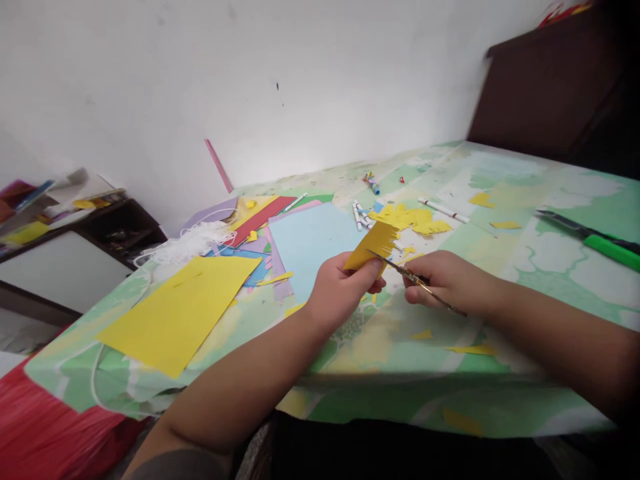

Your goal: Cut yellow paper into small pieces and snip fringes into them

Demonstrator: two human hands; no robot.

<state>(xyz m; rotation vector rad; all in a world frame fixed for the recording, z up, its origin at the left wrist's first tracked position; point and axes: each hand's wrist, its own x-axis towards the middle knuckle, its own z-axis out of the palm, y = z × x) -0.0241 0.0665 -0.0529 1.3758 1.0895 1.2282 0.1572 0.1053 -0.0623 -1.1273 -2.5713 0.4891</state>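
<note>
My left hand (345, 287) pinches a small piece of yellow paper (371, 245) between thumb and fingers. Its right edge is snipped into narrow fringe strips. In my right hand (443, 280) are gold-coloured scissors (417, 280), fingers closed around the handles. The blades point left and meet the fringed edge, just above my left thumb. Beyond the held piece lies a heap of fringed yellow paper (413, 219). A light blue sheet (313, 240) is flat behind my left hand, and a large yellow sheet (183, 313) lies to its left.
A green-handled cutter (600, 243) lies at the right. Markers (443, 210) and yellow scraps (473, 349) are scattered about. White string (195, 240) is tangled near coloured papers at the left. The patterned tablecloth (555, 293) drops over the front edge; a wall stands behind.
</note>
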